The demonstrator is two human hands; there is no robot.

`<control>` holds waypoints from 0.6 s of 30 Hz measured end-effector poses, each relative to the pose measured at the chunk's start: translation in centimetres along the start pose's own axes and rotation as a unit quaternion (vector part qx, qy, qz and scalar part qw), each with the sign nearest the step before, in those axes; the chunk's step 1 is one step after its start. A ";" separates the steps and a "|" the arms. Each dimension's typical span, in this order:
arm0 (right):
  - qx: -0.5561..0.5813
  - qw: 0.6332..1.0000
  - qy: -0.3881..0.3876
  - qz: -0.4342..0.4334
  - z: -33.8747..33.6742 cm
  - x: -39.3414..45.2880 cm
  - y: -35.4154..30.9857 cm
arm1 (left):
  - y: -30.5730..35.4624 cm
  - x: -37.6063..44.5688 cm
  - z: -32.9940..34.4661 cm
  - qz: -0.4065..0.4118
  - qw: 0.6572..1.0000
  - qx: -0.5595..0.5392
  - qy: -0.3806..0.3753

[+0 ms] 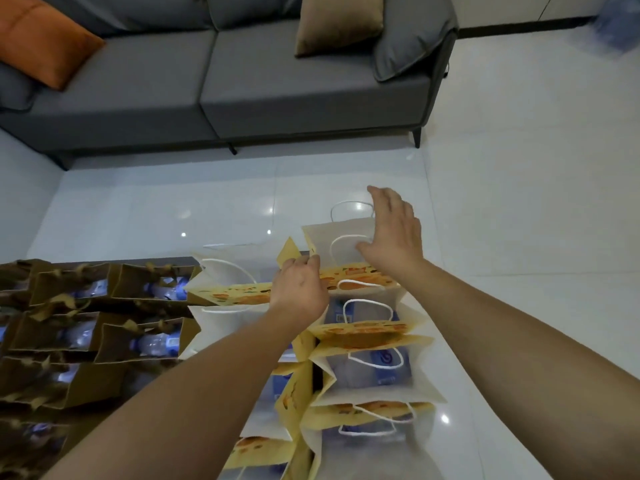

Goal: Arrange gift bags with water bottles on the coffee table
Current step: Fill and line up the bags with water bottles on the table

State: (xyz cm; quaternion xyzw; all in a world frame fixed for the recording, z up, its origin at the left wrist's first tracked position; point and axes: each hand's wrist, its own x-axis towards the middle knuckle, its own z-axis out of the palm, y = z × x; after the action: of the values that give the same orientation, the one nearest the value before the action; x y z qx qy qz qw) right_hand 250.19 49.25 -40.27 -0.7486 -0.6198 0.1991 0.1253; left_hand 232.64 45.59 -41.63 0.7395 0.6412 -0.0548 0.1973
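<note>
Two hands meet the farthest yellow bag (341, 237) ahead: left hand (300, 289) apparently pinching its near-left corner, right hand (393, 230) spread flat across its right rim

I see a grey sofa (242, 84) across the white tiled floor (519, 202). On the sofa's left end lies an orange cushion (41, 39); toward its right end a tan cushion (337, 22) leans beside a grey cushion (412, 36). Something blurred and blue (620, 22) sits far right of the sofa.
</note>
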 end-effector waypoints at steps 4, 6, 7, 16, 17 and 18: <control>0.148 0.988 -0.038 0.022 -0.9 1.4 -1.9 | -0.6 -0.1 -0.9 -0.018 0.998 -0.053 -0.005; 0.170 0.985 -0.008 0.020 -2.1 1.3 -2.2 | -0.5 -0.3 -1.7 -0.030 0.998 -0.063 -0.009; 0.178 0.984 -0.001 0.018 -3.0 1.2 -2.4 | -0.3 -0.4 -2.2 -0.031 0.997 -0.069 -0.013; 0.204 0.973 0.092 -0.056 -14.7 -1.7 -8.0 | 3.7 -3.3 -10.8 0.000 0.984 -0.131 0.116; 0.206 0.971 0.099 -0.065 -16.2 -2.4 -9.0 | 4.0 -4.0 -12.2 0.002 0.981 -0.139 0.134; 0.211 0.969 0.104 -0.071 -17.5 -3.3 -10.1 | 4.1 -4.7 -13.7 0.007 0.979 -0.142 0.146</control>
State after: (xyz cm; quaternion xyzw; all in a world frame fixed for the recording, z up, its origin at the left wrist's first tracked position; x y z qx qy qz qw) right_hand 248.74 49.04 -19.80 -0.6758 -0.5991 0.2373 0.3579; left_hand 233.48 45.80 -26.63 0.7082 0.6595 0.1469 0.2050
